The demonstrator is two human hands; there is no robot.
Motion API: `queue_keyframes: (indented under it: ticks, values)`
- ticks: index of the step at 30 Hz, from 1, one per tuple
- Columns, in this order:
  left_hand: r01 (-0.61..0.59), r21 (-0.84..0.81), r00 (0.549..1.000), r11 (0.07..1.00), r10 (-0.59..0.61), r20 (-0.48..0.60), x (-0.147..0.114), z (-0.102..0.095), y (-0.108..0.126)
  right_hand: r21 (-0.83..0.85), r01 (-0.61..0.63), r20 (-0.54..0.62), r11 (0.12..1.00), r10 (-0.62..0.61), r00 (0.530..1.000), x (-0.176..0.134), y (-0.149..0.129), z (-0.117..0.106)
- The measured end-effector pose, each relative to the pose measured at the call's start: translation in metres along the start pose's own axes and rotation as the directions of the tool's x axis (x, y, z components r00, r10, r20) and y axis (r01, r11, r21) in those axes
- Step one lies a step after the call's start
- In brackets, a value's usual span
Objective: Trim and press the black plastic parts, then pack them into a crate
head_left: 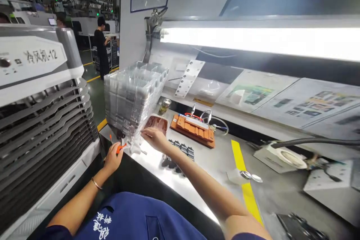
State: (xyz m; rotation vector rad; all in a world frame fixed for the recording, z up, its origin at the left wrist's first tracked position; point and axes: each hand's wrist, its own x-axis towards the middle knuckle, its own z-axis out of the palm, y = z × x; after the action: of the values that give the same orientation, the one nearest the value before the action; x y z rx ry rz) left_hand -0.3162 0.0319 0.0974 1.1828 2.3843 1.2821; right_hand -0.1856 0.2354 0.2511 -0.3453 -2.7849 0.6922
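Note:
My left hand is closed around a small tool with orange handles at the front left corner of the bench; its working end cannot be made out. Just beyond lies a crumpled white cloth. My right hand reaches over the bench beside the cloth, fingers drawn together; whatever they pinch is hidden or too small to name. Behind both hands rises a tall stack of clear plastic trays. A reddish-brown tray is partly covered by my right hand. Dark moulded parts stand in rows near my right forearm.
An orange-brown fixture with cables stands further back, near a small jar. Yellow tape crosses the bench. To the right are a white device and black parts. A cooler flanks the left; a person stands beyond.

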Motion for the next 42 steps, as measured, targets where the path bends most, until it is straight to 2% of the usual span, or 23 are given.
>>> queue_keyframes:
  ticks: [1,2,4,7,10,13,15,18,21,25,30,33,36,42]
  values:
    - [-0.127,-0.001,0.990,0.992,0.127,-0.064,0.035,0.003,0.016,-0.056,0.051,-0.076,0.997,-0.055,0.996,0.021,0.005,-0.017]
    - [-0.252,0.008,0.959,0.968,0.250,-0.133,0.069,0.007,0.034,-0.111,0.092,-0.144,0.990,-0.108,0.984,0.041,0.009,-0.032]
    - [-0.428,0.068,0.868,0.901,0.431,-0.247,0.133,0.019,0.068,-0.203,0.149,-0.262,0.968,-0.201,0.944,0.078,0.018,-0.057]
    - [-0.491,0.194,0.769,0.849,0.527,-0.360,0.207,0.050,0.104,-0.302,0.200,-0.326,0.932,-0.298,0.897,0.128,0.034,-0.082]
    - [-0.464,0.286,0.704,0.839,0.545,-0.456,0.245,0.086,0.114,-0.362,0.238,-0.192,0.901,-0.322,0.927,0.168,0.056,-0.094]
    - [-0.442,0.324,0.652,0.837,0.547,-0.524,0.252,0.107,0.108,-0.383,0.297,0.008,0.875,-0.318,0.948,0.192,0.077,-0.099]
    - [-0.447,0.332,0.633,0.830,0.557,-0.538,0.246,0.109,0.104,-0.354,0.379,0.089,0.855,-0.372,0.924,0.199,0.088,-0.100]
    - [-0.445,0.340,0.625,0.828,0.560,-0.544,0.237,0.104,0.105,-0.280,0.487,0.138,0.827,-0.467,0.873,0.202,0.096,-0.101]
    - [-0.391,0.389,0.642,0.834,0.550,-0.534,0.232,0.101,0.108,-0.288,0.488,0.154,0.824,-0.464,0.873,0.205,0.094,-0.103]
    - [-0.318,0.479,0.634,0.818,0.559,-0.534,0.229,0.099,0.109,-0.296,0.454,0.167,0.841,-0.422,0.891,0.214,0.087,-0.110]
    - [-0.408,0.421,0.649,0.810,0.582,-0.490,0.222,0.096,0.111,-0.228,0.451,0.115,0.863,-0.436,0.893,0.206,0.088,-0.112]
    - [-0.467,0.352,0.620,0.811,0.584,-0.524,0.220,0.101,0.107,-0.271,0.488,0.095,0.830,-0.482,0.871,0.198,0.091,-0.109]
    - [-0.474,0.352,0.592,0.807,0.588,-0.551,0.223,0.109,0.103,-0.288,0.509,0.103,0.811,-0.502,0.859,0.201,0.092,-0.111]
    - [-0.477,0.361,0.580,0.802,0.595,-0.556,0.228,0.110,0.101,-0.212,0.485,0.032,0.848,-0.490,0.871,0.219,0.089,-0.131]
